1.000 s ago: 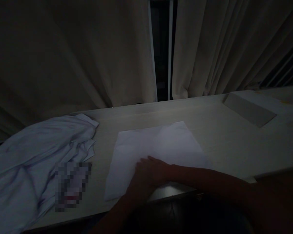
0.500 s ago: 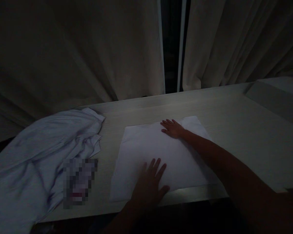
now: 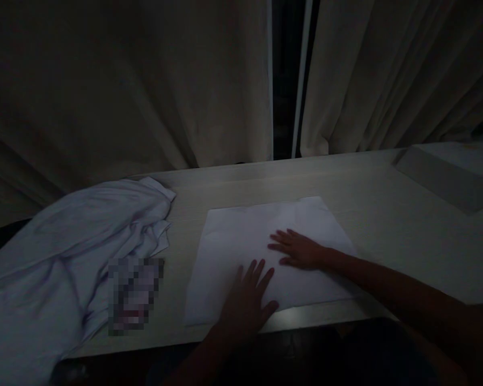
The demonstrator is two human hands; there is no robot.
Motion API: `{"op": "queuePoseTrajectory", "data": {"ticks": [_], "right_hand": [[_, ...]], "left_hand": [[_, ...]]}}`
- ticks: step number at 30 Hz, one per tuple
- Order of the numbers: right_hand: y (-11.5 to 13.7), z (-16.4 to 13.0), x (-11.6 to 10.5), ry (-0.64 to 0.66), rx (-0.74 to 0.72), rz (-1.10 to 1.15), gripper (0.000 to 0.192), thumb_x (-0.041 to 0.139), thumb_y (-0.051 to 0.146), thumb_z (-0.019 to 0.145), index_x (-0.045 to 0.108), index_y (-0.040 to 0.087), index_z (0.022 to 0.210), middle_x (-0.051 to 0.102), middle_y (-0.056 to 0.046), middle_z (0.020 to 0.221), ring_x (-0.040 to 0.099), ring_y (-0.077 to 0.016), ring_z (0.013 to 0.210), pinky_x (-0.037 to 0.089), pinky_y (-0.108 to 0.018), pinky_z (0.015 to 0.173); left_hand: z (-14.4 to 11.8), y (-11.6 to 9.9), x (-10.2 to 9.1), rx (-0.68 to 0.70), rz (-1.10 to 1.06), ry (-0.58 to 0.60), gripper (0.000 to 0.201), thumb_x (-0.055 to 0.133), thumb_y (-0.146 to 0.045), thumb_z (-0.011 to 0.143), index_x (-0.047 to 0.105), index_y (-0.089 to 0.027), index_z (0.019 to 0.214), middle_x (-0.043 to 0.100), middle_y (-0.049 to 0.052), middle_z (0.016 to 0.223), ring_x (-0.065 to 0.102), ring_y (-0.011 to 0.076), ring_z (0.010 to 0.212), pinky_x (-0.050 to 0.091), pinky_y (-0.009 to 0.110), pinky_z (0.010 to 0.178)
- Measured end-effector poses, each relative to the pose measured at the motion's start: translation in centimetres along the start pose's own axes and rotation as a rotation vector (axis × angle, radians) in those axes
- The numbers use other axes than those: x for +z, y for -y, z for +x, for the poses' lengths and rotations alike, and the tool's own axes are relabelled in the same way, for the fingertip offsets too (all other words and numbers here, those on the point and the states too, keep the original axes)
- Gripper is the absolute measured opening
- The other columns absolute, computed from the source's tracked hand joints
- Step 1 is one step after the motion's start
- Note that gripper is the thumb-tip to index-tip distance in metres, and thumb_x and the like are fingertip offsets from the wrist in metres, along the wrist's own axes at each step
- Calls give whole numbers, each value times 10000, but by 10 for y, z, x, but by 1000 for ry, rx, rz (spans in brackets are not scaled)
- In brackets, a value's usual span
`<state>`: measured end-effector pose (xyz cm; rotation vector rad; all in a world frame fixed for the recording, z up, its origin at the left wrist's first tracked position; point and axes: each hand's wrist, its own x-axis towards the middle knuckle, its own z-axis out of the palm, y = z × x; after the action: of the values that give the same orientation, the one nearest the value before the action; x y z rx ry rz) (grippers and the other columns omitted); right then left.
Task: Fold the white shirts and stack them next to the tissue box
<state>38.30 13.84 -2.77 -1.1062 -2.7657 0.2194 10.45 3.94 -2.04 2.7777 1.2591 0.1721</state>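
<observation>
I see a pale table (image 3: 386, 225) in a dim room, closed curtains (image 3: 145, 96) behind it. A folded white cloth (image 3: 241, 236) lies flat at the near middle. My left hand (image 3: 245, 303) and right hand (image 3: 300, 251) both press on it, fingers spread, gripping nothing. A crumpled garment (image 3: 72, 241) sits left, partly blurred out. Bare tabletop lies open to the right; the near edge is just below my left hand.

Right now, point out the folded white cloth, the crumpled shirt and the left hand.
folded white cloth (image 3: 241, 236): head view, on its bare upper left part.
crumpled shirt (image 3: 76, 230): head view, on the middle of the heap.
left hand (image 3: 247, 300): head view, on the back of the hand.
</observation>
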Motion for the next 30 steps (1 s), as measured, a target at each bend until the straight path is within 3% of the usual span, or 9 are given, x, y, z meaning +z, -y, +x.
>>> {"op": "queuePoseTrajectory", "data": {"ticks": [4,6,7,9,13,16,21,24,30], "right_hand": [[-100,-38,-24,-150,708,-126,666,221,603,986,402,182,1469,320,-159,1537,252,-321,1433,182,-571,1116],[-123,-47,-36,-215,816,-172,725,197,574,996,362,50,1469,278,-270,1522,219,-386,1430,163,-642,1078],[-121,-50,-39,-236,822,-189,714,209,552,1003,343,31,1473,260,-278,1526,205,-390,1433,154,-644,1082],[-93,-59,-37,-254,738,-216,646,275,503,1011,317,76,1493,234,-215,1557,179,-351,1450,132,-597,1127],[10,-107,-12,-234,398,-238,603,418,496,975,270,287,1521,194,-39,1596,156,-282,1468,98,-540,1181],[63,-162,13,-200,392,-191,675,469,537,943,226,317,1533,232,-41,1584,201,-297,1456,143,-551,1178],[75,-222,32,-197,579,-139,685,423,564,953,181,313,1543,235,-45,1583,214,-281,1454,190,-563,1161],[71,-228,35,-234,628,-123,695,441,602,930,233,322,1530,253,-41,1578,204,-285,1456,159,-572,1165],[75,-225,39,-257,663,-107,769,502,646,871,321,254,1508,298,-83,1561,212,-304,1452,165,-550,1165]], "left_hand": [[-2,1,1,4,-1,-10,726,352,-645,904,180,-318,1528,133,39,1619,97,277,1488,143,565,1183],[-3,3,1,8,3,-15,726,346,-641,908,173,-313,1531,124,42,1621,93,275,1489,135,559,1185],[-3,3,2,10,5,-17,726,342,-642,909,170,-312,1532,122,43,1622,94,275,1489,133,556,1186],[-3,4,4,17,10,-25,725,339,-644,909,170,-315,1532,123,43,1622,99,274,1489,131,550,1186],[-2,0,11,5,36,-99,742,359,-644,903,188,-289,1532,147,62,1617,122,275,1486,144,537,1185],[-11,5,19,-112,86,-227,766,380,-609,909,200,-203,1533,166,117,1608,136,291,1482,158,535,1181],[-69,59,30,-314,172,-281,836,411,-662,864,294,-128,1497,264,184,1567,179,352,1462,186,572,1158],[-108,92,32,-251,191,-225,843,418,-648,865,238,-148,1519,205,162,1590,173,328,1467,232,528,1156],[-135,100,32,-144,213,-208,968,553,-611,786,167,-139,1538,154,181,1595,170,351,1463,269,517,1147]]}}
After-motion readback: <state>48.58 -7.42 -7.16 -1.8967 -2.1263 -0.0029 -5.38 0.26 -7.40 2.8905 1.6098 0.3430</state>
